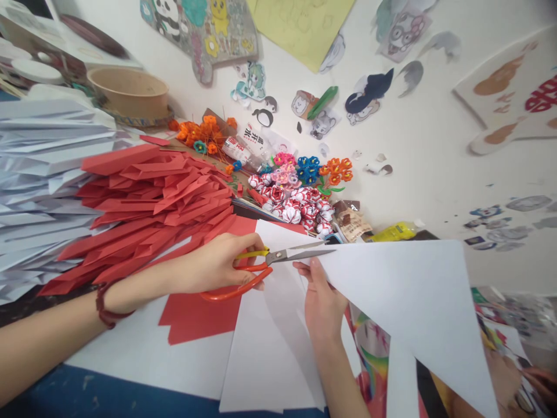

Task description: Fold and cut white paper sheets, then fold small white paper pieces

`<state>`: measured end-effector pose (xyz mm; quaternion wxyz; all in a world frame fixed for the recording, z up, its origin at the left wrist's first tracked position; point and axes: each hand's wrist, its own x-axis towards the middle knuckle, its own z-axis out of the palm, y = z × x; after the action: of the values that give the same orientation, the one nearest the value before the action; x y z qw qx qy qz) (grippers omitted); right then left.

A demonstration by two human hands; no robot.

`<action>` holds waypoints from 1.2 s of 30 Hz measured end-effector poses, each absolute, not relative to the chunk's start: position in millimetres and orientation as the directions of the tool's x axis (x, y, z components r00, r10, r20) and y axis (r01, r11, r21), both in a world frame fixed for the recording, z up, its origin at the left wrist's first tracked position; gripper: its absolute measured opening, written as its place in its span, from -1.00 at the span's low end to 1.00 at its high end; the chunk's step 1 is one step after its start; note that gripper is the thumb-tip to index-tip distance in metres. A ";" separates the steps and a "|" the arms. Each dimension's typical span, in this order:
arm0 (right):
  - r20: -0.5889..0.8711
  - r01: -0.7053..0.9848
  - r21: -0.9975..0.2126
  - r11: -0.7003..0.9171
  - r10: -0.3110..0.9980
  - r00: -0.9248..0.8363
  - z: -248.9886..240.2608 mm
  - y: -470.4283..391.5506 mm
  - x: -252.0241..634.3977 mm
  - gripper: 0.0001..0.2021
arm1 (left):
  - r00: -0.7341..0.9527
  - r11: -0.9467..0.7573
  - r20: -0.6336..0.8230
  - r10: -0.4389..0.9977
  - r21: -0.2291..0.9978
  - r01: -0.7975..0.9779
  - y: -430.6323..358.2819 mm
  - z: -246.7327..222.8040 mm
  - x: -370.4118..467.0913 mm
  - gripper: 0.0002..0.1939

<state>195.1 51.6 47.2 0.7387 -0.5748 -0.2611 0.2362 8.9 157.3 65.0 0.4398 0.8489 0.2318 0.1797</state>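
Note:
My left hand (221,264), with a dark red bracelet on its wrist, is closed around the handles of red-and-yellow scissors (278,256). The slightly parted blades point right, at the corner of a large white paper sheet (404,284). My right hand (322,302) pinches that sheet close to the blade tips, thumb uppermost, and the sheet stands raised to the right. Under both hands lie white sheets (274,348) and pieces of red paper (200,316).
Folded red paper strips (156,191) and folded white strips (39,197) are heaped at left. Red-and-white paper flowers (300,206), orange flowers (204,133) and a round tub (128,93) stand along the wall. Another person (505,371) is partly visible at lower right.

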 end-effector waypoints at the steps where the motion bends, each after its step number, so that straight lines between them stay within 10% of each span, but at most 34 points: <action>1: 0.110 -0.065 -0.969 0.238 0.652 0.750 47.4 51.4 194.8 -0.74 | 0.827 -0.504 0.098 0.553 0.830 0.239 157.4 64.6 9.1 -0.66; 36: 0.106 -0.095 -0.952 0.292 0.603 0.791 44.0 53.7 196.5 -0.69 | 0.794 -0.603 0.079 0.603 0.697 0.389 157.9 52.8 7.6 -0.52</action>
<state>196.5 53.7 44.0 0.7700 -0.5499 -0.2308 0.2267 7.6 157.9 52.8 0.3460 0.8816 0.2811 0.1549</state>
